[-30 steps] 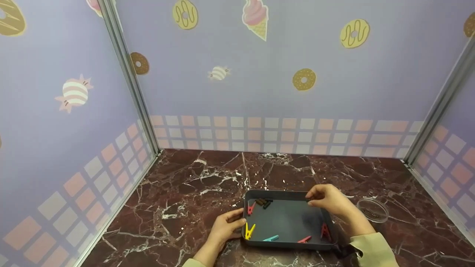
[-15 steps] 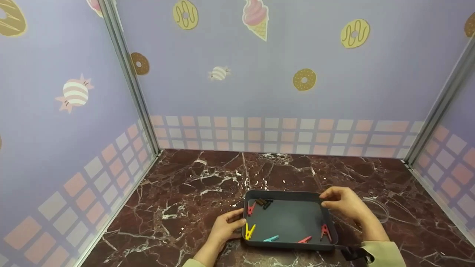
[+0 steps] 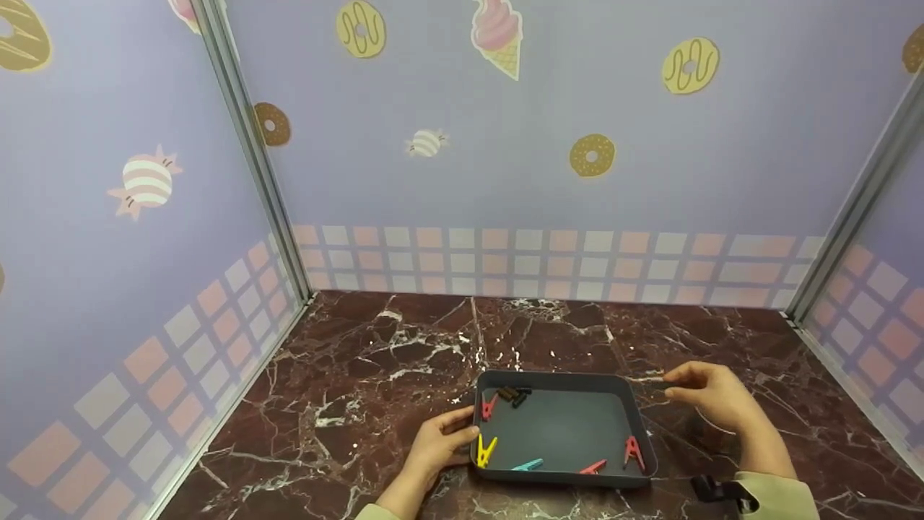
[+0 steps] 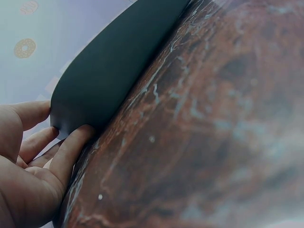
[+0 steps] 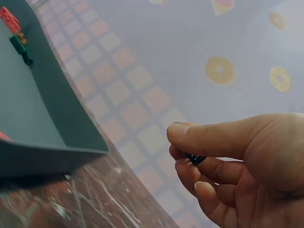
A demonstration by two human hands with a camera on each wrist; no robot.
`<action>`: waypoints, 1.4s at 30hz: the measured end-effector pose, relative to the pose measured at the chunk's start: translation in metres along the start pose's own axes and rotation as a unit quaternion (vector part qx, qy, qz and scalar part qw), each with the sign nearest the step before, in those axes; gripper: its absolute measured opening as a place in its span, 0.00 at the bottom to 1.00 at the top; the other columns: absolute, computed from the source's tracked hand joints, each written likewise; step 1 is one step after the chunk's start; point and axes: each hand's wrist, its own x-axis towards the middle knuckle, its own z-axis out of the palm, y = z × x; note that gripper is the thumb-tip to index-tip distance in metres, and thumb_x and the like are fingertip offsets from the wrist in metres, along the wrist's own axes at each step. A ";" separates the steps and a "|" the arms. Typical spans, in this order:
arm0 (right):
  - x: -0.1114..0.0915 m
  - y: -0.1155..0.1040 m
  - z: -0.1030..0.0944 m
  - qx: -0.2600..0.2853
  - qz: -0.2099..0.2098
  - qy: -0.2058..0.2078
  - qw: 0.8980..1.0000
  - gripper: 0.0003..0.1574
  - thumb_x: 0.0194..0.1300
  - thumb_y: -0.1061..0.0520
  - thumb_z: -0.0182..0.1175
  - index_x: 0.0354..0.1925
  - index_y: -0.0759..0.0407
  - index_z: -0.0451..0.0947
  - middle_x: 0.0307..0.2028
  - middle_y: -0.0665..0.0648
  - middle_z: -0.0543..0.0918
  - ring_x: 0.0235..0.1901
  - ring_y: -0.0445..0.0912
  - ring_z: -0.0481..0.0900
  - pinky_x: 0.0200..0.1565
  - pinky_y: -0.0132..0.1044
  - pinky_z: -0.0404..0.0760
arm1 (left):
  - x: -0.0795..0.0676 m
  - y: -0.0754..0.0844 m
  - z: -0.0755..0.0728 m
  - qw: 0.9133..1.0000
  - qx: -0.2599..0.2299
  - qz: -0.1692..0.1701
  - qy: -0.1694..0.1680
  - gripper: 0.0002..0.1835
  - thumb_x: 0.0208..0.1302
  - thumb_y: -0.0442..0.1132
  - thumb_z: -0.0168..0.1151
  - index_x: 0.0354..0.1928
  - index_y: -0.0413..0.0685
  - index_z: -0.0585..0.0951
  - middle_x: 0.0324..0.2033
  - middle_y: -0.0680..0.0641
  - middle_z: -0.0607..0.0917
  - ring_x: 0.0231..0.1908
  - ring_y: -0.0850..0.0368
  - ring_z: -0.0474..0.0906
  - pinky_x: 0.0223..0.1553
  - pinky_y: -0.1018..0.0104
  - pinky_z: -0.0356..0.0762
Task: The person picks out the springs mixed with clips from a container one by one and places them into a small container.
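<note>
A dark grey rectangular tray (image 3: 563, 478) stands on the table. My left hand (image 3: 435, 446) touches its left side wall; the left wrist view has the fingers against the tray's outer corner (image 4: 90, 95). To the right of the tray, in the air, is my right hand (image 3: 715, 396). Its thumb and fingers pinch a small dark piece (image 5: 195, 158), mostly hidden by them. Inside the tray lie a yellow clothespin (image 3: 486, 451), a blue clothespin (image 3: 528, 464), several red clothespins (image 3: 633, 453) and several short dark brown and black pieces (image 3: 512, 395).
A round clear dish (image 3: 715, 433) sits right of the tray, now largely behind my right hand and forearm. Below that forearm shows a black strap piece (image 3: 711, 488) at the sleeve. Patterned panels (image 3: 548, 180) enclose the marble-look table (image 3: 346, 404) at the back and sides.
My right hand has moved right, from above the tray's far right corner to outside it, and now covers most of the clear dish. My left hand and the tray have stayed put.
</note>
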 end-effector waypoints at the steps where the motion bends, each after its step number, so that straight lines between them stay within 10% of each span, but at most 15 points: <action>1: -0.001 0.002 -0.003 -0.006 0.007 0.002 1.000 0.17 0.67 0.55 0.70 0.49 0.64 0.84 0.43 0.60 0.88 0.38 0.39 0.82 0.39 0.31 0.83 | 0.000 0.000 0.000 1.000 0.001 0.001 0.000 0.28 0.68 0.32 0.65 0.68 0.28 0.74 0.62 0.26 0.79 0.53 0.49 0.83 0.46 0.52 0.90; 19: -0.012 0.035 -0.035 -0.018 0.115 0.032 0.993 0.22 0.66 0.57 0.70 0.53 0.71 0.81 0.45 0.64 0.86 0.40 0.45 0.82 0.39 0.36 0.83 | 0.000 0.002 0.000 1.000 -0.015 -0.022 0.001 0.28 0.68 0.31 0.65 0.68 0.29 0.73 0.63 0.27 0.79 0.52 0.50 0.83 0.43 0.50 0.91; 42: -0.012 0.031 -0.034 -0.079 0.084 0.052 0.992 0.19 0.68 0.57 0.67 0.50 0.70 0.82 0.44 0.69 0.87 0.44 0.61 0.84 0.47 0.57 0.83 | -0.001 0.001 -0.001 1.000 0.000 -0.017 0.001 0.29 0.69 0.33 0.65 0.69 0.31 0.73 0.62 0.27 0.79 0.52 0.51 0.84 0.43 0.51 0.91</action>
